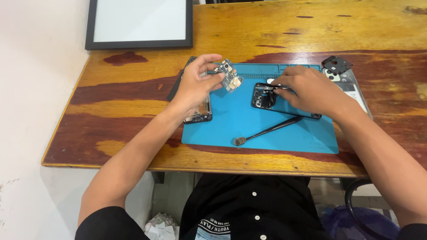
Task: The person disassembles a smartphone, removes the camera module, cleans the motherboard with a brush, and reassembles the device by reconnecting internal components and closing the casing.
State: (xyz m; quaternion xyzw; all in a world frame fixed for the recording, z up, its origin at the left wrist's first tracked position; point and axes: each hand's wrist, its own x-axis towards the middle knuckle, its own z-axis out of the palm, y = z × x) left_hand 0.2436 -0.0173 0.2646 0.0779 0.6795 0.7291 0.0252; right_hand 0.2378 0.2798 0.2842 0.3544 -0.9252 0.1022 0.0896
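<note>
Head view – left hand [194, 86] pinching circuit board [230, 75], blue mat [284, 133]

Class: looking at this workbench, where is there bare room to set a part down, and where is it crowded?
Free: wooden table left of the blue mat, and the far strip right of the framed board. Crowded: mat's middle, with left hand, circuit board, right hand, opened phone, brush.

black-framed white board [140, 22], wooden table [249, 26]
</note>
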